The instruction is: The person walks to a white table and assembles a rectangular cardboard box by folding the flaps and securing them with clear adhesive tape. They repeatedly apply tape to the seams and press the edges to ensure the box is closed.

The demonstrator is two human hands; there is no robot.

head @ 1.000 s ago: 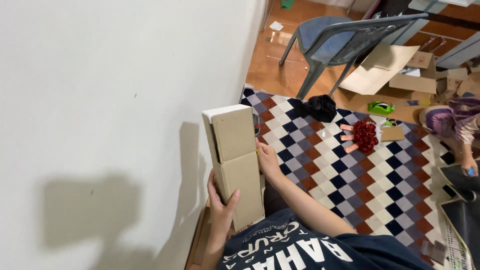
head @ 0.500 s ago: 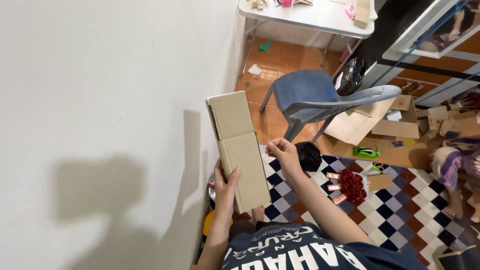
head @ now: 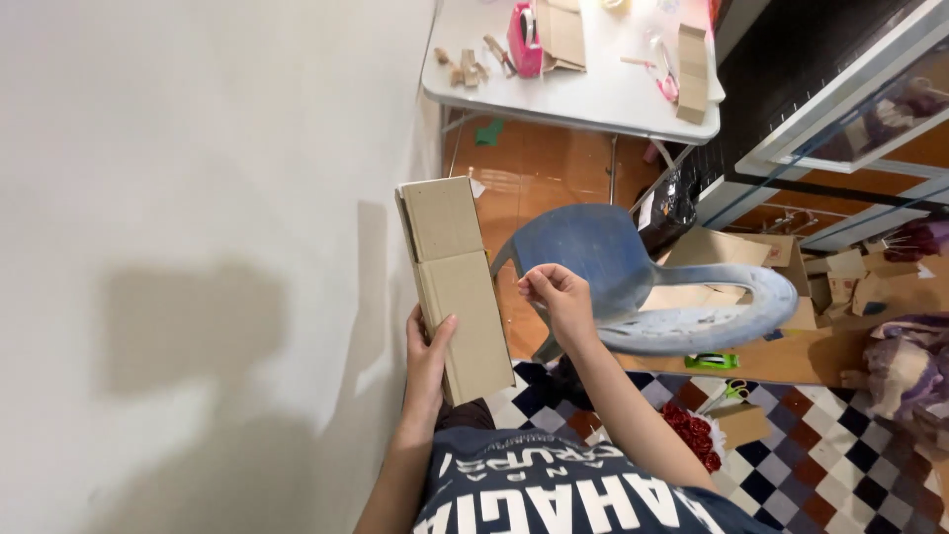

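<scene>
The left hand (head: pixel 427 358) is clamped on the lower edge of a tall cardboard box (head: pixel 457 282) held upright near the wall (head: pixel 198 247), while the right hand (head: pixel 557 297), fingers pinched together on nothing visible, hovers just beside it above the blue chair (head: pixel 633 287).

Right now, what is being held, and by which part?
The left hand grips a long cardboard box by its lower end. The right hand is off it, apparently empty.
</scene>
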